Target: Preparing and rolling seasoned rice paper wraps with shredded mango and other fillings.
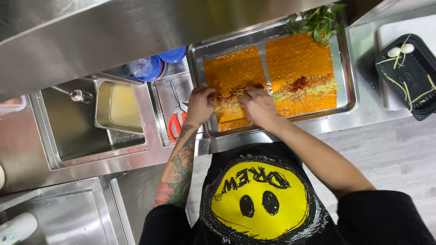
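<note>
Left orange sheet (234, 72) lies flat in the steel tray (347, 97), long axis running away from the person, with a filling strip (229, 100) of shreds and red bits across its near part. Both hands sit on that strip: left hand (200, 105) at its left end, right hand (257, 105) at its right end, fingers curled down, pinching filling, near sheet edge just under them. Second orange sheet (299, 56) beside, herbs (318, 20) at far corner. Red-handled scissors (177, 119) left of tray, black container (411, 75) right on counter (377, 115).

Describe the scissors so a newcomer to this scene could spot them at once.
Start at the big steel tray holding two orange sheets. Just left of it, beside the left hand, a shallow steel pan holds the scissors. Their red-orange handles are unlike anything else there.
</note>
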